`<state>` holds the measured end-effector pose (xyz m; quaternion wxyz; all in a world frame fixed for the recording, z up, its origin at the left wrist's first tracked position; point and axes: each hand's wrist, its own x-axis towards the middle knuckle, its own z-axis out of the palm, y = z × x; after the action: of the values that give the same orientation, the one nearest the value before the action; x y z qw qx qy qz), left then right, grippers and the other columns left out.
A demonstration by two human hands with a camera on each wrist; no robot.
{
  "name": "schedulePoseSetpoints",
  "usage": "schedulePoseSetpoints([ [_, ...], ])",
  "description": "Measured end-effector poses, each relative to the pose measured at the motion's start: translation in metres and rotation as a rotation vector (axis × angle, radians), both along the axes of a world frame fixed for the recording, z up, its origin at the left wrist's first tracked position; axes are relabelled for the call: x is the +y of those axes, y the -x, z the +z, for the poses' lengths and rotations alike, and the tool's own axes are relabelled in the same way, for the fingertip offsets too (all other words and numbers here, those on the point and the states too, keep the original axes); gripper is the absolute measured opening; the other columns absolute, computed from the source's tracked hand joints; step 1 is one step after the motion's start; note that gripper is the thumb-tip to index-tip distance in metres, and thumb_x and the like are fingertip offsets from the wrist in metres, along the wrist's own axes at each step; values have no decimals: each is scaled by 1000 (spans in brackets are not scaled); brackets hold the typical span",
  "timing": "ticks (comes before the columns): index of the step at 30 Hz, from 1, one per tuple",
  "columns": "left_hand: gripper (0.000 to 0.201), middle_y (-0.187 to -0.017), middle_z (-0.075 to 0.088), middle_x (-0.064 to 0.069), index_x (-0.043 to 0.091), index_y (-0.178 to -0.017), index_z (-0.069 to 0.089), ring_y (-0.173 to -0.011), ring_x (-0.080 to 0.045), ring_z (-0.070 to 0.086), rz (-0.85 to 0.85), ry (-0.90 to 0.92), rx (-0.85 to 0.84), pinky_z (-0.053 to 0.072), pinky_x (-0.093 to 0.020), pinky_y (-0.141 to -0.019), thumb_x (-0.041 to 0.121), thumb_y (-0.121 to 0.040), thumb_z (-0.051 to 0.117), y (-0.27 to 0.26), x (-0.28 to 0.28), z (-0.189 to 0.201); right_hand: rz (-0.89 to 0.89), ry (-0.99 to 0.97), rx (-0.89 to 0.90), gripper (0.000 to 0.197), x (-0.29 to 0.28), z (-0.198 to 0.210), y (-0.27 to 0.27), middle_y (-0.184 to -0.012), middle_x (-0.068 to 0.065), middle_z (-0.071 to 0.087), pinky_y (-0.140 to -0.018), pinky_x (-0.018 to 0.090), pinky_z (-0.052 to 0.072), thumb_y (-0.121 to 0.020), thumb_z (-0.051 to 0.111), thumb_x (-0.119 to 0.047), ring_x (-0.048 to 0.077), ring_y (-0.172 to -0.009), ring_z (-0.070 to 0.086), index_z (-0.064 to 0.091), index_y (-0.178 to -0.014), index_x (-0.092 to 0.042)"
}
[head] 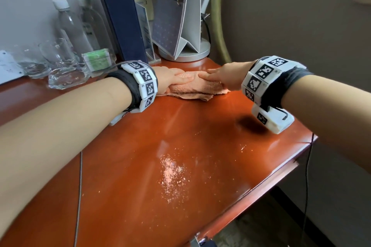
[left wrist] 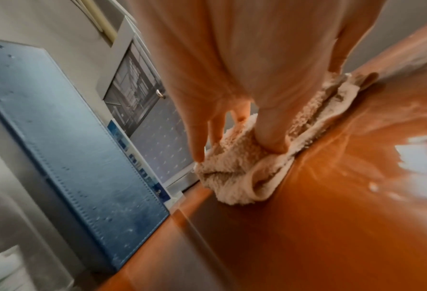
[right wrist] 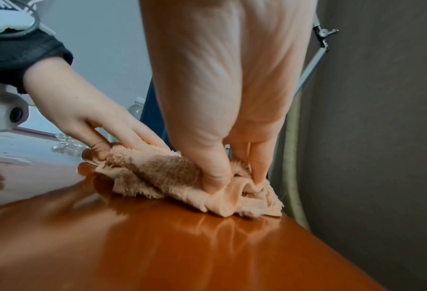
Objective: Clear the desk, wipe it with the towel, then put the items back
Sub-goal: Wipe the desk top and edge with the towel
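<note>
Both forearms reach forward, wrists banded, the hands meeting fingertip to fingertip. The left hand [head: 171, 77] lies palm-down, its fingers [left wrist: 269, 135] pressing down and its thumb tucked at the near side of its grip. The right hand [head: 224, 77] mirrors it, its thumb [right wrist: 216, 171] and fingers pinching downward.

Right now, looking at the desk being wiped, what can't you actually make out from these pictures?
- Head view: desk under the towel, covered by the left hand and right hand.
- Head view: labels on the bottles, too blurred.
- Left wrist view: the blue folder, motion-blurred, top cut off.
- Right wrist view: the lamp arm, cut off above.
</note>
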<state>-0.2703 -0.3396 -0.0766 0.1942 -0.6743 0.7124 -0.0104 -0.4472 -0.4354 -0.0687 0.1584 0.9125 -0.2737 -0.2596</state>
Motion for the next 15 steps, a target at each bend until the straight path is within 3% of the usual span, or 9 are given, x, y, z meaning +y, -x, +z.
schedulePoseSetpoints([
  [5,80,-158,9,1,34,-149,3,-134,-26,34,-71,-43,-21,32,-35,-108,8,-92,52,8,-27,2,7,49,65,77,-22,1,12,-158,-8,2,-104,40,40,-94,39,-3,25,-132,40,-3,-148,-39],
  [8,78,-157,10,-1,31,-150,5,-131,-28,38,-81,-45,-49,36,-36,-105,10,-92,53,10,-42,3,37,92,111,58,-33,2,15,-157,1,17,-102,40,39,-98,40,-25,26,-129,43,13,-148,-36],
  [11,77,-158,7,-1,31,-150,5,-130,-28,39,-85,-41,-62,36,-33,-104,11,-92,53,10,-58,1,-18,92,105,77,-39,2,13,-158,-9,10,-101,43,44,-96,45,-11,25,-128,45,-5,-148,-38],
  [15,79,-158,11,-1,30,-150,7,-134,-26,34,-104,-16,-23,31,-29,-105,12,-91,56,6,-74,-1,-65,95,111,84,-46,6,13,-158,-9,2,-100,43,45,-94,48,-8,26,-129,43,-11,-148,-35],
])
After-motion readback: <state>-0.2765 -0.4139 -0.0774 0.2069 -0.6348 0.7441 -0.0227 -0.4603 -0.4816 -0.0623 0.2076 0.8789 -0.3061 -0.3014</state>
